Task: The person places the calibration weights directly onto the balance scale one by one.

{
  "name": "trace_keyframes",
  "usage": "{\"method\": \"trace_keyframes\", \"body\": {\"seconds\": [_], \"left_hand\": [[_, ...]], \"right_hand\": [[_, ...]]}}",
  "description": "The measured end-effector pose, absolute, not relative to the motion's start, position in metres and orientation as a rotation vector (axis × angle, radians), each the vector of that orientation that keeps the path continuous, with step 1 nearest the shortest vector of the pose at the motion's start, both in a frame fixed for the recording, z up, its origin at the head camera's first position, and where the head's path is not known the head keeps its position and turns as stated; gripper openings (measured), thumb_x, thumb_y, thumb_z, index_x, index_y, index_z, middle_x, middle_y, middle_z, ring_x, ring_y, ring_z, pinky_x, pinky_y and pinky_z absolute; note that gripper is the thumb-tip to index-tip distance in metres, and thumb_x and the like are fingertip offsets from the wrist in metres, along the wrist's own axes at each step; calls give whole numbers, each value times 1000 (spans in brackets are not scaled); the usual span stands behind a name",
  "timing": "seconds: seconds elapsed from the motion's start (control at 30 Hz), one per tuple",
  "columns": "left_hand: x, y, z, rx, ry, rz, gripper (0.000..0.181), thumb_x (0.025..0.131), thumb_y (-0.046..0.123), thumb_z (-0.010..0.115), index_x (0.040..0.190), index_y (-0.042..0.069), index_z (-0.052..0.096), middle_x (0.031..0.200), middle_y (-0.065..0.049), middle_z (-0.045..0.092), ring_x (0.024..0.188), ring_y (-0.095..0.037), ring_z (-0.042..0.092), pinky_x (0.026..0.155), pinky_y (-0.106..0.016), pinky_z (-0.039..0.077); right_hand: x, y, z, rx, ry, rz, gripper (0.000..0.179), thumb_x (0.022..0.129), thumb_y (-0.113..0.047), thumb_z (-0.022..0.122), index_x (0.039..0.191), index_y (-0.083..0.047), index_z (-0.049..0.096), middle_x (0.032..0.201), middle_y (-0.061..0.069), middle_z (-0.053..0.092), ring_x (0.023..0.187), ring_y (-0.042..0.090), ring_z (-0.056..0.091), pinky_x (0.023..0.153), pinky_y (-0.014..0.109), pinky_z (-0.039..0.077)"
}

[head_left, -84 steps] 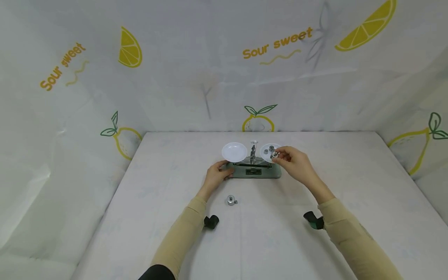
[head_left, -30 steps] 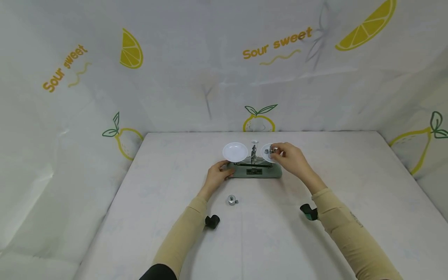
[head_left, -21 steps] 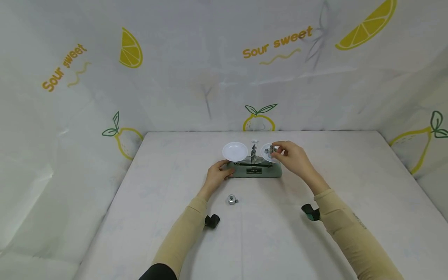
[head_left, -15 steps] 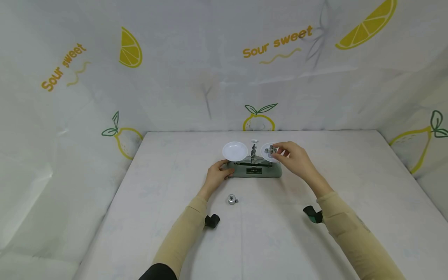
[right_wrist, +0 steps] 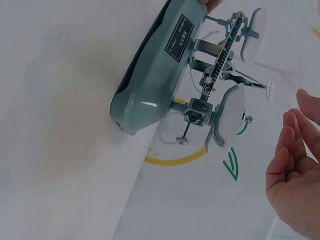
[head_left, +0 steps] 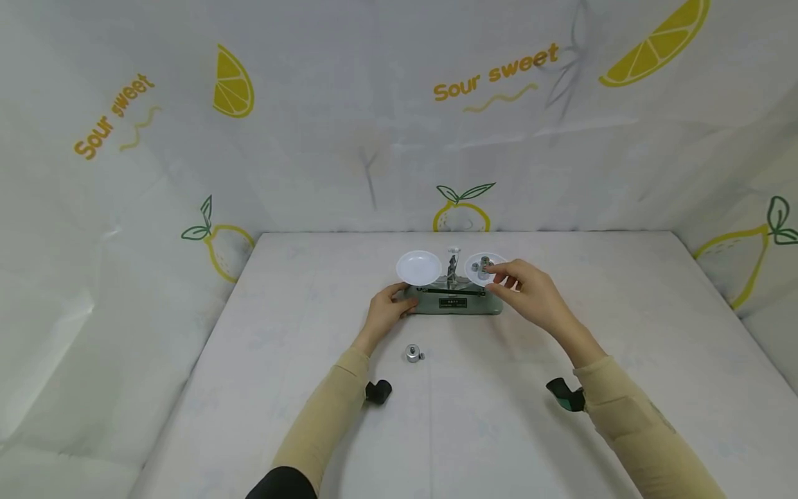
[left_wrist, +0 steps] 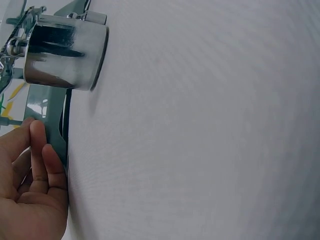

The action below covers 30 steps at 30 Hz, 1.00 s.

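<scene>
A green balance scale (head_left: 453, 305) stands near the back of the table. My left hand (head_left: 382, 315) grips the left end of its base, thumb in front. The left pan (head_left: 419, 267) has nothing on it; on the right pan (head_left: 494, 257) a few small metal weights (head_left: 485, 261) sit close together. My right hand (head_left: 530, 294) is at the near right side of that pan, thumb and fingers apart. In the right wrist view, nothing lies between the fingers of the right hand (right_wrist: 300, 160); only one weight's knob (right_wrist: 249, 119) shows past the pan.
A larger cylindrical weight (head_left: 412, 354) stands on the white tabletop in front of the scale, a tiny weight (head_left: 422, 356) beside it. The left wrist view shows the large weight (left_wrist: 65, 55) close up. A lemon-printed sheet (head_left: 312, 159) hangs behind the table.
My right hand has set a weight down among the others on the right pan, let go and drawn back towards me. The left hand has kept its place on the base.
</scene>
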<state>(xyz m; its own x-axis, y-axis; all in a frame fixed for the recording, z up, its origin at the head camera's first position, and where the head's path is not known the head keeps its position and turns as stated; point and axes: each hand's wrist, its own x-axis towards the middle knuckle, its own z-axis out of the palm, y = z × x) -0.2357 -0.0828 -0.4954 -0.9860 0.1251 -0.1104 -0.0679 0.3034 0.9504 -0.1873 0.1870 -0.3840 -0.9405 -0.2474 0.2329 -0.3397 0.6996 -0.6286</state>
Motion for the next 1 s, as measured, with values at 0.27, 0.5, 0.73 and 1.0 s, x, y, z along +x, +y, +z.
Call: {"method": "trace_keyframes", "body": {"seconds": [0.27,0.5,0.73,1.0], "left_hand": [[-237,-83,-496,75,2408,1761,51,83,21,69,130,8,53,87,-17,72,70,-15,64,64,-21,49],[-238,-83,-496,77,2389,1759,51,84,17,68,131,4,51,90,-21,71,73,-25,66,67,-28,52],[-236,-83,-497,81,2407,1759,50,83,22,70,129,8,54,89,-16,72,70,-11,64,63,-20,48],[-236,-83,-497,73,2405,1750,51,84,21,69,130,8,53,87,-15,72,67,-6,61,63,-19,49]], "right_hand": [[-178,197,-389,488,-2811,1061,22,86,-17,66,106,-6,68,90,4,64,79,9,50,68,23,43],[-174,209,-400,428,-2921,1100,25,87,-19,65,106,-3,67,90,7,65,79,13,53,66,23,45],[-180,221,-415,402,-2984,1161,34,87,-29,64,106,-1,65,87,8,64,81,19,55,66,27,44],[-194,232,-428,294,-3109,1191,40,88,-29,62,117,-2,60,109,18,64,96,30,60,78,40,48]]}}
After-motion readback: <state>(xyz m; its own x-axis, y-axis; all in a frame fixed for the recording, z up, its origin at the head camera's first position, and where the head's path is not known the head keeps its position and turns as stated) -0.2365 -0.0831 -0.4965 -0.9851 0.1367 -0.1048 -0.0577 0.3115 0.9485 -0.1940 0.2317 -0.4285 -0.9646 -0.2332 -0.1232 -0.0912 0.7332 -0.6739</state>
